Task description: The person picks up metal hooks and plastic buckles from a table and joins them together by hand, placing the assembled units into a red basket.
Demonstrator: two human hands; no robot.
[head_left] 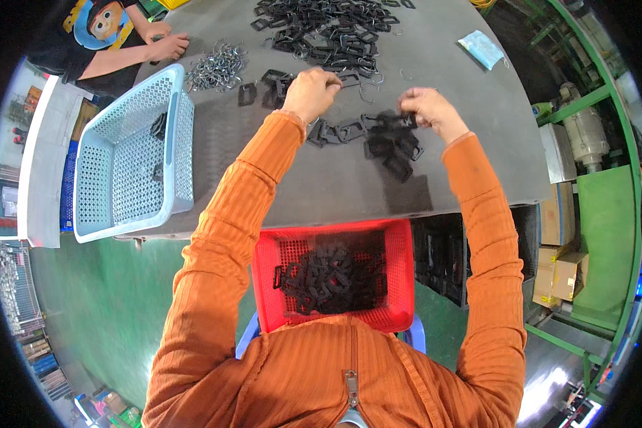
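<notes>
My left hand (312,94) is closed in a pinch over the table (250,171), at the near edge of a big heap of black rectangular plastic buckles (335,36). What lies between its fingertips is too small to make out. Off to the right, my right hand (433,112) also pinches, just above a small pile of black buckles (392,139). Dark parts sit right under its fingers, and I cannot tell which of them it grips. Thin metal hooks (367,93) lie between the two hands. More black buckles (274,87) rest beside my left hand.
A light blue basket (182,143) with a few black pieces stands at the table's left edge. Behind it are a pile of metal hooks (217,65) and another person's hands (167,46). A red basket (264,285) of black buckles is before me. A blue face mask (481,50) lies far right.
</notes>
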